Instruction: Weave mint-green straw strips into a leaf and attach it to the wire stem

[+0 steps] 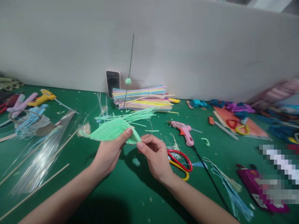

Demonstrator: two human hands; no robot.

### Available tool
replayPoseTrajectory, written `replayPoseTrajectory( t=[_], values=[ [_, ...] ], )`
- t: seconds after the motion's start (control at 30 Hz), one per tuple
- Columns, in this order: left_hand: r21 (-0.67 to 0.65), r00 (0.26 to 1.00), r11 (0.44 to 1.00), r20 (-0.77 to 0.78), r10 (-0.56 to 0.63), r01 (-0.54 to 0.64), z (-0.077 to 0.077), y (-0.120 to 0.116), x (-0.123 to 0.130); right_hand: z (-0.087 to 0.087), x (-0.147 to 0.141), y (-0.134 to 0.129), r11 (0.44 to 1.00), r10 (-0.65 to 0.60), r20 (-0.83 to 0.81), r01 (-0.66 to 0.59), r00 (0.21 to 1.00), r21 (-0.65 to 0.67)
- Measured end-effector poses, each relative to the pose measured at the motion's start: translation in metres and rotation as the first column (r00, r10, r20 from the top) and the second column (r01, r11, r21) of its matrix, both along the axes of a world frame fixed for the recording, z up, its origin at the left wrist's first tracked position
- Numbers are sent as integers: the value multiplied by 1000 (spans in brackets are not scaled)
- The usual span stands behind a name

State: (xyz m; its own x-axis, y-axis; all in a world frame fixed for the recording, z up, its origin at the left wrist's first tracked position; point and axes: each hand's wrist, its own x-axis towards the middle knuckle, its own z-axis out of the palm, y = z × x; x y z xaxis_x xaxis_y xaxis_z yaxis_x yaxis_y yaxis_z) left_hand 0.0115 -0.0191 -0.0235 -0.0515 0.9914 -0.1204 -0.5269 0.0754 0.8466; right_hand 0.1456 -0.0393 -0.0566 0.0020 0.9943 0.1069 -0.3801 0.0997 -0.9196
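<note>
Green leaf (111, 129), one, sits in two hands (108, 152) (156, 155) between two glue guns (43, 98) (186, 132).

Left hand (107, 155): bare, slim in build; thumb (123, 137) long, with a rounded tip; other fingers mostly hidden.
Left thumbnail (129, 131): short, rounded; finish too small to read.
Left wrist (96, 167): bare, narrow, smooth in outline.
Left forearm (67, 189): bare along its visible length; slender, widening evenly away from the wrist.
Right hand (157, 157): bare, slim; thumb and index finger (149, 138) taper toward the tips.
Right thumbnail (140, 144): short; polish cannot be told.
Right wrist (170, 179): bare, narrow.
Right forearm (195, 199): bare to the lower edge of view; slender, smooth-sided.
Upper arms, torso: outside the view; clothing cannot be told.
</note>
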Motion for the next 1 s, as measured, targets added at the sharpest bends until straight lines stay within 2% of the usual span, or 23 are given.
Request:
replayPoseTrajectory(
  t=[0.2, 0.33, 0.4, 0.5, 0.57, 0.63, 0.73, 0.8, 0.87, 1.0],
  values=[
    [0, 999, 999, 1, -49, 49, 2, -1, 1, 4, -1, 0, 1000, 19, -44, -19, 999, -5],
    [13, 994, 995, 51, -96, 95, 2, -1, 2, 6, -1, 0, 999, -38, -63, 37, 997, -17],
    [-6, 993, 997, 94, -72, 72, 2, 1, 1, 6, 0, 2, 995, -99, -77, 97, 992, -28],
    [-56, 990, 998, 140, 27, -20, 2, 8, -4, 3, 1, 5, 985, -169, -50, 167, 984, -39],
    [-65, 988, 997, 143, 57, -48, 1, 15, -10, 1, 3, 6, 991, -135, 8, 135, 991, -25],
    [-58, 991, 998, 127, 47, -40, 2, 22, -17, 0, 5, 8, 1000, -20, 85, 20, 996, 4],
    [-25, 997, 999, 70, -30, 32, 3, 33, -29, -1, 10, 14, 989, 142, 196, -145, 970, 1],
    [-29, 995, 995, 35, -94, 95, 4, 37, -36, -1, 16, 20, 987, 162, 230, -158, 960, -36],
    [-59, 978, 977, -42, -206, 204, 6, 38, -41, 1, 23, 26, 989, 143, 240, -130, 960, -70],
    [-131, 852, 879, -217, -477, 459, 9, 34, -49, 8, 33, 32, 981, 183, 193, -167, 964, -99]
  ],
)
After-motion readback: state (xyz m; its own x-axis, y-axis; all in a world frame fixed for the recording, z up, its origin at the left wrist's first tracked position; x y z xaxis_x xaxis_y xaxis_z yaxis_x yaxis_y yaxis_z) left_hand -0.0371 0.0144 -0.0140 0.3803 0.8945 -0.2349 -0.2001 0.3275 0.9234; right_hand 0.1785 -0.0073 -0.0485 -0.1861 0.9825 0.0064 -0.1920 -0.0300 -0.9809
